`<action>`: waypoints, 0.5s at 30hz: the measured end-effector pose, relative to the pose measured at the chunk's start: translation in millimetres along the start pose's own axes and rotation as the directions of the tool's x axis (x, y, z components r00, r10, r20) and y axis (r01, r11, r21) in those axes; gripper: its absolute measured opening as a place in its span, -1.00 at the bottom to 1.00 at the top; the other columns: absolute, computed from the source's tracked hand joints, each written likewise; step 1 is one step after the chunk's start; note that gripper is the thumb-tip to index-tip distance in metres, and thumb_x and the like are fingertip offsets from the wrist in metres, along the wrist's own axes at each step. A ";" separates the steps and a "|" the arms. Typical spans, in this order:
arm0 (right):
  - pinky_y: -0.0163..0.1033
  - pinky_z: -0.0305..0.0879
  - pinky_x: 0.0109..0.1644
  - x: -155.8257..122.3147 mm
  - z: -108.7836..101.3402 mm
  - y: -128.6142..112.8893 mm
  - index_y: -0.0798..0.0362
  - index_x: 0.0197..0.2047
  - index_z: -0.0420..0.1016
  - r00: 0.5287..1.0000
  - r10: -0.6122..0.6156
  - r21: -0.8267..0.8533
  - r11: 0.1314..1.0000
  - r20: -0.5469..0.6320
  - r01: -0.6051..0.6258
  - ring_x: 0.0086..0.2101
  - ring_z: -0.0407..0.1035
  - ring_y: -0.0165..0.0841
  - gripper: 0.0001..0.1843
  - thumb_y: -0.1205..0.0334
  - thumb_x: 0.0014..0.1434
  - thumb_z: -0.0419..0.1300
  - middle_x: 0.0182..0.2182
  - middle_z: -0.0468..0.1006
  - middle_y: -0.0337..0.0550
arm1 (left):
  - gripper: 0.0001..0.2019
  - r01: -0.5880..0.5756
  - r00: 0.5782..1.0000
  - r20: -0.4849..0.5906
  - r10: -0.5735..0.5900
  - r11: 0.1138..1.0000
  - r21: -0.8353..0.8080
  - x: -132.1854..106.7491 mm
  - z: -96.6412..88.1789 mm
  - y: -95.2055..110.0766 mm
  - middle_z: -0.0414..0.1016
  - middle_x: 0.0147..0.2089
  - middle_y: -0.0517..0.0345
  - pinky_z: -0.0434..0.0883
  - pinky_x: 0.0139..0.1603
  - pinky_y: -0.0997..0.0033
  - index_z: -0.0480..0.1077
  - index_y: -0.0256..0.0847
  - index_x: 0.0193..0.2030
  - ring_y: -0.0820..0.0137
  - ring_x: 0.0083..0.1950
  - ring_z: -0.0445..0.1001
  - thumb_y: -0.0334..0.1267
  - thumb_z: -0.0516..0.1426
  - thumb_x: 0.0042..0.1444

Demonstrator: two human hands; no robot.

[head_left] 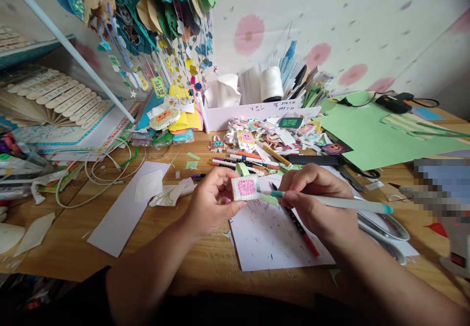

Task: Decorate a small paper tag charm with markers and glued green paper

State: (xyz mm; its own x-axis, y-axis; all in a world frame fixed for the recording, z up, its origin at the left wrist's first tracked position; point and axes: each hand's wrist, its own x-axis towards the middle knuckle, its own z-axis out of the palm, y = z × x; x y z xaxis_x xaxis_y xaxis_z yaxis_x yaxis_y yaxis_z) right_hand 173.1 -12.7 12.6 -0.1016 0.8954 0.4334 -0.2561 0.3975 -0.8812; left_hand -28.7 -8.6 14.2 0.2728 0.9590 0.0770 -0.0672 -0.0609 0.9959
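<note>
While left fingers (221, 173) pinch the card (246, 188) by its edge, right fingers (308, 175) hold a marker (334, 202) beside it. Probably light and bendable, the card suits edge grips.

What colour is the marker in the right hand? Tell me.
The marker is whitish with teal at both ends, seen best in the head view.

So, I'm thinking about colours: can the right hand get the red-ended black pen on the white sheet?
Probably not yet: the right hand grips a teal-tipped marker, though the black pen lies close by, mostly uncovered.
</note>
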 end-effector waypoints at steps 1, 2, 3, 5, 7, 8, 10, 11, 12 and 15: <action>-0.25 0.18 -0.48 0.0 0.1 -0.2 -0.01 -0.41 0.43 1.000 0.002 -0.004 1.000 -0.011 -0.002 -0.51 0.29 -0.40 -0.86 0.43 0.08 0.26 -0.54 0.45 -0.31 | -0.62 0.001 1.000 0.002 -0.001 1.000 -0.002 -0.1 0.0 0.4 0.42 -0.31 0.21 0.33 -0.36 0.54 0.25 -0.17 -0.19 0.51 -0.36 0.38 -0.40 0.28 -0.15; -0.25 0.18 -0.48 0.0 0.2 -0.3 -0.01 -0.40 0.43 1.000 0.005 -0.005 1.000 -0.018 -0.005 -0.51 0.29 -0.40 -0.86 0.43 0.08 0.26 -0.53 0.46 -0.31 | -0.62 0.002 1.000 0.004 -0.002 1.000 -0.004 -0.2 0.1 0.7 0.43 -0.31 0.21 0.33 -0.36 0.53 0.25 -0.17 -0.19 0.50 -0.36 0.38 -0.40 0.28 -0.15; -0.25 0.18 -0.48 0.0 0.2 -0.3 -0.01 -0.40 0.43 1.000 0.009 -0.002 1.000 -0.014 -0.009 -0.51 0.29 -0.40 -0.86 0.43 0.08 0.26 -0.54 0.45 -0.31 | -0.62 0.003 1.000 0.005 -0.003 1.000 -0.007 -0.1 0.1 0.9 0.43 -0.31 0.21 0.33 -0.36 0.53 0.26 -0.17 -0.20 0.50 -0.35 0.39 -0.40 0.28 -0.16; -0.26 0.17 -0.48 0.0 0.0 -0.1 0.00 -0.42 0.43 1.000 0.012 0.012 1.000 0.015 -0.012 -0.52 0.28 -0.41 -0.85 0.43 0.07 0.26 -0.55 0.45 -0.31 | -0.62 0.004 1.000 0.004 -0.003 1.000 -0.010 0.1 0.2 1.1 0.42 -0.32 0.21 0.33 -0.36 0.54 0.26 -0.17 -0.20 0.51 -0.36 0.39 -0.40 0.28 -0.16; -0.26 0.17 -0.48 0.0 -0.3 0.4 0.01 -0.43 0.43 1.000 0.007 0.021 1.000 0.012 -0.007 -0.52 0.29 -0.41 -0.85 0.43 0.07 0.27 -0.56 0.44 -0.31 | -0.63 0.000 1.000 0.002 0.000 1.000 -0.013 0.2 0.4 1.3 0.42 -0.32 0.22 0.32 -0.37 0.54 0.26 -0.18 -0.20 0.51 -0.36 0.39 -0.40 0.28 -0.16; -0.26 0.18 -0.48 0.0 -0.4 0.7 0.01 -0.42 0.43 1.000 0.009 0.021 1.000 -0.002 -0.009 -0.52 0.29 -0.41 -0.86 0.43 0.07 0.27 -0.56 0.45 -0.30 | -0.63 -0.002 1.000 0.001 0.002 1.000 -0.013 0.2 0.6 1.4 0.43 -0.33 0.22 0.32 -0.37 0.55 0.26 -0.18 -0.20 0.52 -0.36 0.38 -0.41 0.28 -0.16; -0.26 0.19 -0.48 0.3 -0.7 1.0 0.01 -0.42 0.44 0.999 0.029 0.026 0.999 -0.018 -0.029 -0.52 0.30 -0.41 -0.86 0.42 0.06 0.27 -0.56 0.45 -0.30 | -0.62 -0.008 1.000 0.004 0.008 1.000 -0.011 0.0 0.9 1.8 0.43 -0.33 0.22 0.31 -0.38 0.55 0.26 -0.18 -0.21 0.52 -0.37 0.38 -0.41 0.29 -0.17; -0.27 0.19 -0.49 0.5 -0.7 1.1 0.01 -0.44 0.43 0.999 0.045 0.036 0.998 -0.011 -0.045 -0.53 0.30 -0.41 -0.86 0.41 0.06 0.28 -0.57 0.44 -0.30 | -0.62 -0.009 1.000 0.006 0.009 1.000 -0.008 -0.2 1.0 1.9 0.43 -0.34 0.22 0.31 -0.39 0.55 0.27 -0.18 -0.21 0.52 -0.38 0.38 -0.42 0.29 -0.17; -0.27 0.19 -0.49 0.8 -0.7 1.0 0.01 -0.45 0.43 0.998 0.063 0.048 0.997 -0.002 -0.063 -0.54 0.30 -0.41 -0.86 0.40 0.05 0.29 -0.59 0.44 -0.31 | -0.62 -0.008 1.000 0.009 0.008 1.000 -0.005 -0.3 1.1 2.1 0.43 -0.34 0.22 0.31 -0.40 0.55 0.27 -0.18 -0.21 0.52 -0.38 0.38 -0.42 0.29 -0.18; -0.28 0.19 -0.51 1.5 0.6 0.5 0.01 -0.46 0.41 0.995 0.093 0.068 0.994 -0.034 -0.091 -0.56 0.29 -0.42 -0.85 0.36 0.05 0.30 -0.60 0.43 -0.31 | -0.62 -0.004 1.000 0.018 0.004 1.000 -0.003 -0.6 1.2 2.4 0.43 -0.34 0.22 0.30 -0.41 0.55 0.28 -0.18 -0.21 0.52 -0.39 0.39 -0.42 0.30 -0.18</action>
State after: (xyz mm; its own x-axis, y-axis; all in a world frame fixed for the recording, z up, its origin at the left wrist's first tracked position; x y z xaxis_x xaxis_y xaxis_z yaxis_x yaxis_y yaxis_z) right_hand 172.3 -11.3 13.0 -0.0919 0.9349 0.3427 -0.3108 0.3000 -0.9019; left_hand -27.9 -9.6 16.6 0.2895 0.9537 0.0815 -0.0705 -0.0637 0.9955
